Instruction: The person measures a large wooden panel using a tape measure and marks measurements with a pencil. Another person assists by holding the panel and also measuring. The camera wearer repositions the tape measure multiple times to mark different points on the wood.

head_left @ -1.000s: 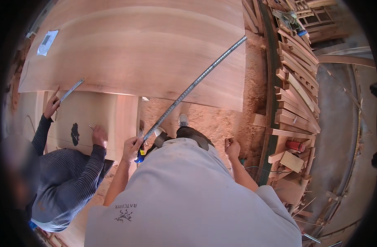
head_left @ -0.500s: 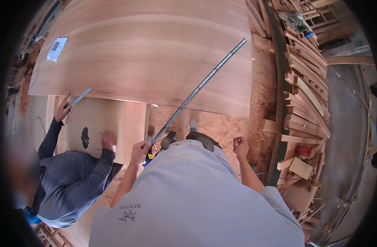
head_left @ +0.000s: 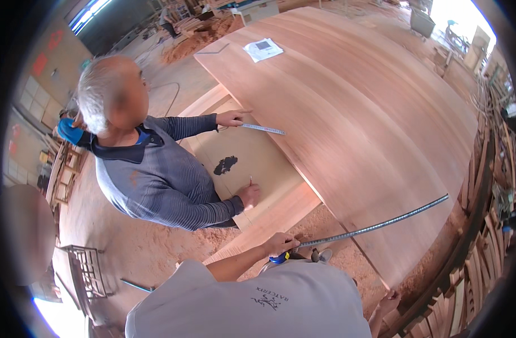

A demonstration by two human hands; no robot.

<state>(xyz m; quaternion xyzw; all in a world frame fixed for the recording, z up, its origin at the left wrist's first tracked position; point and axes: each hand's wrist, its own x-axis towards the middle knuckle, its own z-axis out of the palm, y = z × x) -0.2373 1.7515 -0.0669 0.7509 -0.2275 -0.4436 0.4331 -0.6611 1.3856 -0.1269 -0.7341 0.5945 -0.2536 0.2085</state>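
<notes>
- My left hand [head_left: 279,244] is closed around the blue case [head_left: 278,258] of a tape measure, fingers curled over the top of it, just in front of my chest.
- The steel tape [head_left: 376,227] runs out from that case to my right, rising slightly, and its far tip lies on the near corner of the big plywood sheet [head_left: 353,112].
- The part of the tape nearest my hand hangs over the sawdust-covered floor [head_left: 325,217], between the sheet's edge and me.
- My right hand [head_left: 388,301] sits low at the lower edge of the view, beside the sheet's near corner; I cannot tell whether its fingers are together or apart, and it holds nothing that I can see.
- A white paper [head_left: 263,49] lies on the far end of the plywood sheet.
- Across from me, to my left, a co-worker in a grey striped sweater [head_left: 162,180] leans over a smaller pale board [head_left: 252,163] that lies beside the big sheet.
- The co-worker's far hand [head_left: 231,118] rests at the sheet's edge on one end of a metal ruler [head_left: 262,129] that lies on the sheet.
- The co-worker's near hand [head_left: 250,195] holds a pencil [head_left: 250,180] upright on the pale board, close to a dark stain [head_left: 226,164] on it.
- A stack of timber offcuts [head_left: 483,265] lines the right rim of the view.
</notes>
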